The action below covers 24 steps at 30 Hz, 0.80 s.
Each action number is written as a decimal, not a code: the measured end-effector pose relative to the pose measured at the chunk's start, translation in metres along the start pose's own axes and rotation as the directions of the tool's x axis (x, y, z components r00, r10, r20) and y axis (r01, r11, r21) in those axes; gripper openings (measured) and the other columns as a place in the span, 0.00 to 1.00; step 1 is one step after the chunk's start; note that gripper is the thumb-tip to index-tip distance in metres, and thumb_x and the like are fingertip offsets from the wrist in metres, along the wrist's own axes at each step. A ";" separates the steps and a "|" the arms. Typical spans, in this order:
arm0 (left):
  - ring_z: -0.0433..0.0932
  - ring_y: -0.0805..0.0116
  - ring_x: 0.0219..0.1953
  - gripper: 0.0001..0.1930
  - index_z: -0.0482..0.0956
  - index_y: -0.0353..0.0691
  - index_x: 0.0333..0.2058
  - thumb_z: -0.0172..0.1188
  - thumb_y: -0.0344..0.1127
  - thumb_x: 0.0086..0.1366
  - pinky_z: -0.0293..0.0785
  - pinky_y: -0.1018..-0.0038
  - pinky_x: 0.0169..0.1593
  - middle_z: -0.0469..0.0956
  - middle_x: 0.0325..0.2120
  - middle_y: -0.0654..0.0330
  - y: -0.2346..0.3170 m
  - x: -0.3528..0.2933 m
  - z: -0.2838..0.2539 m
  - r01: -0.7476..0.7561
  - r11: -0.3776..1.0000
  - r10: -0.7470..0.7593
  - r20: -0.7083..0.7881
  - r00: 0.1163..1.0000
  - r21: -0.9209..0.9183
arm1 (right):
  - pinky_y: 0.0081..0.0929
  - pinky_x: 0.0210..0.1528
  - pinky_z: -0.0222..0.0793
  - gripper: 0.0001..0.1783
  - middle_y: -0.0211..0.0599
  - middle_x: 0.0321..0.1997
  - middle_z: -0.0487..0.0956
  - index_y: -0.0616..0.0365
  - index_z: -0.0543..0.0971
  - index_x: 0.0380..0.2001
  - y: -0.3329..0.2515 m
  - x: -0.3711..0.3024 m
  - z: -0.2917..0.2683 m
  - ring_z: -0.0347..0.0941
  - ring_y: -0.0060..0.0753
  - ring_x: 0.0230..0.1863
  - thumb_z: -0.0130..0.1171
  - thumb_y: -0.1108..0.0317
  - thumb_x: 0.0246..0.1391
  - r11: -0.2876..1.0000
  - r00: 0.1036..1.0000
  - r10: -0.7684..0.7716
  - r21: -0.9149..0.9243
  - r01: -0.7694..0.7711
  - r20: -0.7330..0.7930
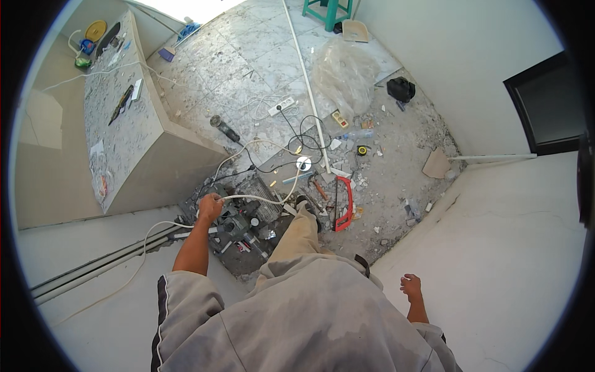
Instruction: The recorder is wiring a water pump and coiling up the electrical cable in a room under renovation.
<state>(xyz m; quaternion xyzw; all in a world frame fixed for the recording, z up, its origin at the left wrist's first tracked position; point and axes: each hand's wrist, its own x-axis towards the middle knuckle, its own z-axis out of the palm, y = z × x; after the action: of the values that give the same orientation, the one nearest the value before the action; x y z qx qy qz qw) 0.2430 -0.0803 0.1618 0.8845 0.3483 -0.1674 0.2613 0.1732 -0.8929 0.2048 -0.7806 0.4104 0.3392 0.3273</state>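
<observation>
My left hand (209, 208) is closed around a white cable (263, 199), above a jumble of grey tools and parts (232, 226) by the wall. From the fist the cable loops right, past a white roll (304, 163); a white length also trails left over the pipes. Out to the right, beside the white wall, my right hand (410, 285) hangs with loosely curled fingers and nothing visible in it. A red hacksaw (345, 204) and a hammer (319, 189) lie on the debris by my shoe. An angle grinder (225, 128) rests farther off.
A dusty counter (192, 144) juts in at left. White pipes (102, 263) run along the left wall; a long white pole (304, 68) crosses the floor. Ahead lie a power strip (281, 106), black cord, plastic sheeting (344, 71), a tape measure (362, 150) and rubble. A green stool (328, 13) stands at the back.
</observation>
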 end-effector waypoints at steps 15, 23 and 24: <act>0.84 0.50 0.40 0.16 0.86 0.35 0.39 0.66 0.40 0.55 0.77 0.61 0.47 0.85 0.35 0.47 0.095 0.067 0.004 -0.008 0.993 -0.006 -0.122 0.993 -0.116 | 0.27 0.23 0.73 0.22 0.44 0.32 0.82 0.68 0.76 0.53 -0.116 0.041 -0.043 0.78 0.31 0.23 0.62 0.70 0.56 0.996 1.000 -0.013 0.087 0.012 0.015; 0.83 0.50 0.44 0.20 0.83 0.34 0.45 0.65 0.42 0.58 0.76 0.62 0.50 0.84 0.40 0.45 0.257 0.034 0.077 -0.045 0.976 0.049 0.012 0.999 -0.213 | 0.27 0.21 0.70 0.23 0.43 0.29 0.80 0.70 0.74 0.54 -0.093 0.128 -0.104 0.76 0.31 0.21 0.60 0.72 0.57 0.979 0.948 0.205 -0.073 -0.192 0.244; 0.82 0.49 0.46 0.21 0.83 0.36 0.47 0.65 0.43 0.59 0.76 0.61 0.52 0.83 0.42 0.45 0.276 0.025 0.093 -0.009 0.965 0.019 0.035 0.999 -0.261 | 0.27 0.20 0.70 0.23 0.43 0.29 0.80 0.70 0.74 0.55 -0.099 0.151 -0.124 0.76 0.31 0.21 0.60 0.72 0.57 0.979 0.947 0.203 -0.082 -0.188 0.250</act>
<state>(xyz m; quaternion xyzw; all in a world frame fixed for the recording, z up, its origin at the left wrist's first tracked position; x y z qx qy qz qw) 0.4441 -0.2919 0.1697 0.8417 0.3559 -0.1347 0.3830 0.3562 -1.0096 0.1761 -0.6945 0.4300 0.4797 0.3203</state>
